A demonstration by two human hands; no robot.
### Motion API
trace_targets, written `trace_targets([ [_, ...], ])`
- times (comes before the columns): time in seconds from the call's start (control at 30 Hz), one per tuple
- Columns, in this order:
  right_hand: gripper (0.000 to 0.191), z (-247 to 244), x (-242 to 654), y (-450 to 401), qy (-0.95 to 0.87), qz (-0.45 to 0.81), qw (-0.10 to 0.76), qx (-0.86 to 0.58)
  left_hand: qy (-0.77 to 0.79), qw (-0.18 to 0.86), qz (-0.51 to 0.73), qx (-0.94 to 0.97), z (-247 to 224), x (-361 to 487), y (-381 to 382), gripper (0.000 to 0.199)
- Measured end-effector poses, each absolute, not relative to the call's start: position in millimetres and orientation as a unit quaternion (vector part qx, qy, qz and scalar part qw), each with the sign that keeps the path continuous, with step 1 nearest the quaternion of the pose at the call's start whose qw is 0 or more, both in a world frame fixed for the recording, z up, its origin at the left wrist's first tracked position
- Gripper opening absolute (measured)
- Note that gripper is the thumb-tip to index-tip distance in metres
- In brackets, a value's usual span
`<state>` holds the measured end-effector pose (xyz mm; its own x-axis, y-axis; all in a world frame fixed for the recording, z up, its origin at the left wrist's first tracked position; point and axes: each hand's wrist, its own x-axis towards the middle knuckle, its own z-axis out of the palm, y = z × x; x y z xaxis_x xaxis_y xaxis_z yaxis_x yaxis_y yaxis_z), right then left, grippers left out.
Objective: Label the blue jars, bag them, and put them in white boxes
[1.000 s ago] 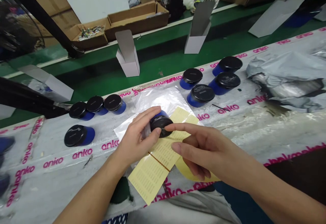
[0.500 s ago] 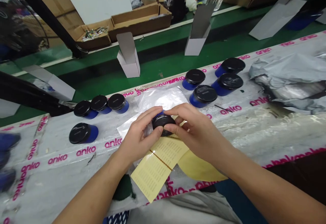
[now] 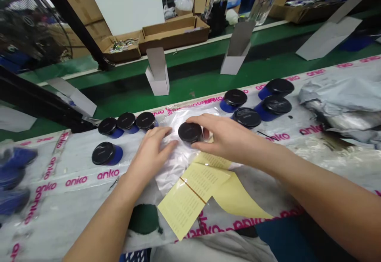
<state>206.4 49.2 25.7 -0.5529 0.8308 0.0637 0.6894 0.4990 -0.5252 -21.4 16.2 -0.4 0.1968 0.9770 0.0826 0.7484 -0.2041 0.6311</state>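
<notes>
A jar with a round black lid (image 3: 189,132) stands upright at the middle of the table. My right hand (image 3: 218,133) grips it from the right, thumb in front and fingers behind. To its left, my left hand (image 3: 154,149) is open, fingers apart, over a crumpled clear plastic sheet (image 3: 166,176). A yellow sheet of small printed labels (image 3: 190,190) lies just in front of the jar, with a plain yellow backing sheet (image 3: 238,198) beside it. Past my left hand sit several blue jars with black lids, one of them on its side or tilted (image 3: 114,155).
More blue jars (image 3: 274,107) stand at the right, near a grey plastic bag (image 3: 342,99). Wrapped blue jars (image 3: 14,178) are at the far left. Open white boxes (image 3: 159,83) rest on the green conveyor belt (image 3: 193,79), with cardboard trays (image 3: 175,31) beyond. A black post (image 3: 71,20) rises at the left.
My left hand has let go of the jar and moved left, its fingers opening. My right hand still holds the jar, now slightly farther back. The whole view has shifted a little.
</notes>
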Motion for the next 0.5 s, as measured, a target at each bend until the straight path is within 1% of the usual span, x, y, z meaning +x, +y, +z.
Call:
trace_targets([
  [0.07,0.052,22,207,60,-0.843,0.208,0.19,-0.459,0.604,0.219,0.187,0.743,1,-23,16,0.036],
  [0.1,0.054,20,208,65,-0.837,0.197,0.201,-0.47,0.614,0.214,0.166,0.742,2,-24,17,0.035],
  [0.13,0.056,17,209,69,-0.831,0.187,0.204,-0.483,0.625,0.213,0.149,0.736,3,-24,17,0.03],
  [0.2,0.061,14,209,71,-0.826,0.168,0.181,-0.506,0.642,0.221,0.133,0.722,6,-25,17,0.015],
  [0.23,0.062,15,209,70,-0.828,0.157,0.167,-0.511,0.646,0.225,0.136,0.717,8,-25,17,0.008],
  [0.27,0.062,16,208,67,-0.832,0.139,0.161,-0.512,0.644,0.225,0.146,0.717,10,-26,17,0.005],
  [0.33,0.058,21,204,59,-0.849,0.094,0.18,-0.488,0.626,0.222,0.179,0.726,13,-29,16,0.011],
  [0.4,0.05,28,199,51,-0.874,0.059,0.226,-0.427,0.6,0.231,0.207,0.737,16,-32,15,0.019],
  [0.43,0.047,30,196,47,-0.884,0.053,0.246,-0.394,0.59,0.239,0.215,0.74,17,-34,15,0.022],
  [0.5,0.044,32,189,42,-0.897,0.079,0.268,-0.344,0.58,0.251,0.226,0.741,18,-35,14,0.028],
])
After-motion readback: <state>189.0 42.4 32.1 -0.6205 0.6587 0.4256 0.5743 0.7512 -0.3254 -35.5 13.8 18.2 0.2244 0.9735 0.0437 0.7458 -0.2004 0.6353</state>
